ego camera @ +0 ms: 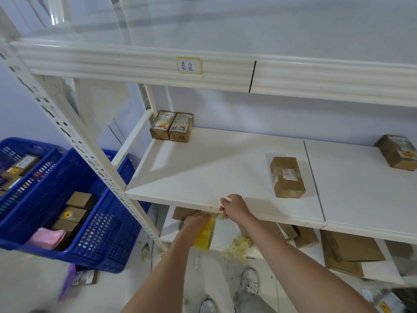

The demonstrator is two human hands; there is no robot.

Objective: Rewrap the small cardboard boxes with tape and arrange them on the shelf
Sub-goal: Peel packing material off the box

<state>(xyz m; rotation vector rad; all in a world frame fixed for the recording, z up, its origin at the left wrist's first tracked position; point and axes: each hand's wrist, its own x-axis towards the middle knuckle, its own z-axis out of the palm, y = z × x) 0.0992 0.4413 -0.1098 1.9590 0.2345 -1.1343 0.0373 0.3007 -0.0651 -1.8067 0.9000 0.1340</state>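
1. A roll of yellow tape (204, 233) is being gripped by the left hand (195, 222), fingers curled round it, just below the front edge of the middle shelf (203, 170).
2. A small pink tool (225, 199), possibly a cutter, is being pinched by the right hand (234, 208) right at that front edge; what it is being pressed against is hidden by the fingers, so it cannot be told.
3. The nearest loose box (287, 177) is lying flat on the middle shelf, to the right of the hands and well back from the front edge, with a torn label on top.
4. It is being judged light and stiff-cornered, its taped faces somewhat slick; it would best be taken by the long sides, thumb on one and fingers on the other.
5. Two taped boxes (172, 128) are standing side by side, touching, in the shelf's back left corner; another box (397, 152) is lying at the far right.
6. Under the middle shelf, flattened cardboard (352, 251) and crumbly scraps (239, 247) are lying on the lower board.
7. To the shelf's left, blue crates (67, 211) holding more boxes are sitting on the floor.
8. The upright post (74, 136) is standing between the crates and the shelf, and would have to be reached round.
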